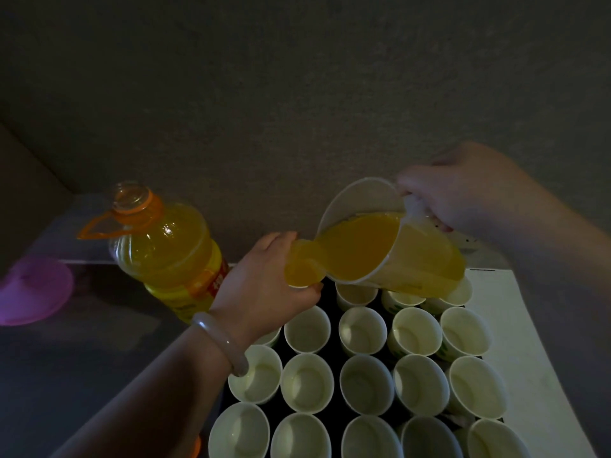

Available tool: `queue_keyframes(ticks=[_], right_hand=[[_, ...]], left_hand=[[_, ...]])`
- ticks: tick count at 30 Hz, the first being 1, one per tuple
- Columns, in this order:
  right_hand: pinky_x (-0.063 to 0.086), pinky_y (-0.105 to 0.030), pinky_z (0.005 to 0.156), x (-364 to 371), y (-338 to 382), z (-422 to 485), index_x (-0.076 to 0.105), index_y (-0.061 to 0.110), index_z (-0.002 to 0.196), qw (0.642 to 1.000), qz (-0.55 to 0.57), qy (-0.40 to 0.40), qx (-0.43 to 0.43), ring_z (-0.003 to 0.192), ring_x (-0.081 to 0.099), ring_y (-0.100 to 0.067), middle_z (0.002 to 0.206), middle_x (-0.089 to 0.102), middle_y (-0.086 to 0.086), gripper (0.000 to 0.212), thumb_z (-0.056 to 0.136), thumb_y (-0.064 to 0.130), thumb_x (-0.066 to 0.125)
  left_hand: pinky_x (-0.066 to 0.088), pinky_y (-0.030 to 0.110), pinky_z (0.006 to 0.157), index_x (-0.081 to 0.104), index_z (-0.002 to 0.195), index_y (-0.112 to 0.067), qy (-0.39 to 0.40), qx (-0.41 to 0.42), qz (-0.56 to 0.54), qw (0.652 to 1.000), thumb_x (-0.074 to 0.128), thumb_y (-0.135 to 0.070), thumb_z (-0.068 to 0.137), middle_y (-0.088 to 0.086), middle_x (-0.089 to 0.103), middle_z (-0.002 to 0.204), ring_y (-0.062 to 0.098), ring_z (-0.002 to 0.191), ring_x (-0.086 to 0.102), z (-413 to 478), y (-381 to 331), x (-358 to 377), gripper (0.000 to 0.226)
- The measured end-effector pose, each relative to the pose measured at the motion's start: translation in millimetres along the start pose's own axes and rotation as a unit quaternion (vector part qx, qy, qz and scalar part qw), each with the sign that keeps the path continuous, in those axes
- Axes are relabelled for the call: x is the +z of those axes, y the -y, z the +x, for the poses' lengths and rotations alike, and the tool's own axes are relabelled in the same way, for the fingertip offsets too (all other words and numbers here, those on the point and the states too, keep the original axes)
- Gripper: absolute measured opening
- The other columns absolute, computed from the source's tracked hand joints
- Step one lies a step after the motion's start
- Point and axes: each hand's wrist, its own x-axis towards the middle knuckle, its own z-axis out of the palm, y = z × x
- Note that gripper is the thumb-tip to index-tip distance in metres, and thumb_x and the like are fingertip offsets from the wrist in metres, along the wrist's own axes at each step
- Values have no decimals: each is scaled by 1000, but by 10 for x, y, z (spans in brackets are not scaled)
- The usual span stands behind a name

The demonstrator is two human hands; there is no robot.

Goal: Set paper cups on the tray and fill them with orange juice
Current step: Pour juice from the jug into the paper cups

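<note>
At the centre of the frame the left hand [261,285] has its grip wrapped round a paper cup [302,267] at the far left corner of the tray [333,355]. The right hand [463,193] has its grip closed on the handle of a tilted jug [426,259], pouring orange juice [357,249] into that cup. It looks nearly full, so I'd ease the jug upright now and keep the cup level. The other cups [363,330] across the lower frame sit empty.
</note>
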Motion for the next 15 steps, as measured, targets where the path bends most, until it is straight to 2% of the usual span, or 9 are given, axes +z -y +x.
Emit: queue_keyframes(ticks=[3, 7, 10, 12, 15], right_hand=[[31, -36, 58, -1, 10, 4, 53, 11, 61, 1000, 5, -7, 8, 59, 41, -22, 62, 41, -12, 27, 77, 32, 60], [32, -34, 57, -18, 0, -8, 50, 0, 58, 1000, -17, 2, -7, 60, 45, -24, 62, 44, -15, 37, 83, 27, 58], [29, -34, 57, 1, 5, -41, 49, 11, 55, 1000, -12, 6, -7, 59, 41, -22, 61, 41, -13, 32, 82, 27, 58], [27, -34, 57, 11, 5, -49, 52, 12, 61, 1000, 8, 6, 5, 59, 38, -20, 62, 40, -11, 27, 79, 30, 58], [25, -31, 51, 15, -1, -40, 51, 9, 59, 1000, -17, 14, 3, 55, 38, -20, 59, 40, -11, 33, 75, 38, 54]], left_hand=[[42, 24, 93, 33, 144, -26, -1, 5, 6, 1000, 69, -51, 73, -9, 39, 142, 9, 121, 46, 5, 1, 0, 84], [38, 21, 91, 33, 144, -26, -2, 2, 3, 1000, 69, -50, 73, -9, 39, 142, 9, 121, 45, 2, -8, -5, 83], [35, 19, 89, 33, 144, -26, 0, 1, 2, 1000, 69, -49, 73, -10, 39, 142, 8, 121, 45, 2, -22, -10, 83], [34, 19, 89, 33, 144, -26, 2, 1, 2, 1000, 69, -50, 73, -10, 39, 142, 8, 121, 45, 5, -29, -9, 83], [34, 19, 87, 34, 143, -27, 6, -2, 6, 1000, 70, -50, 73, -10, 40, 141, 8, 120, 45, 2, -30, -9, 83]])
